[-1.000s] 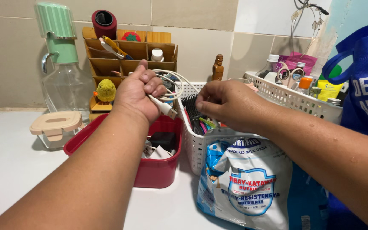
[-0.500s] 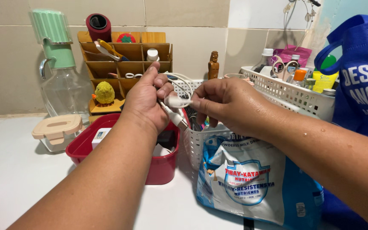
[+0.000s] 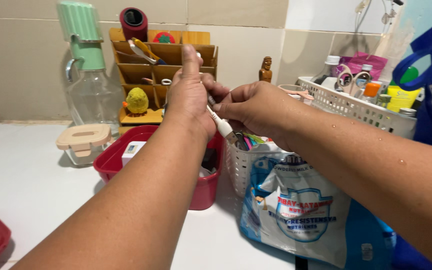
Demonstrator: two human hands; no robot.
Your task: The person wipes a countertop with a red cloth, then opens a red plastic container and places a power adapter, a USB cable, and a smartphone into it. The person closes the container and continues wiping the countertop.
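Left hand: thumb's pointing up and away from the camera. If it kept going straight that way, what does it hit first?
Probably the wooden desk organiser against the tiled wall: the left hand, gripping a white cable plug, has its thumb aimed at the organiser's upper shelves. Depth is unclear; it could pass above them to the wall.

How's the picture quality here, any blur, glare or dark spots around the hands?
Head view: even indoor light, no harsh glare; left hand and right hand fairly sharp, white cable plug readable; soft shadows under the red box; forearms at the frame's bottom look stretched.
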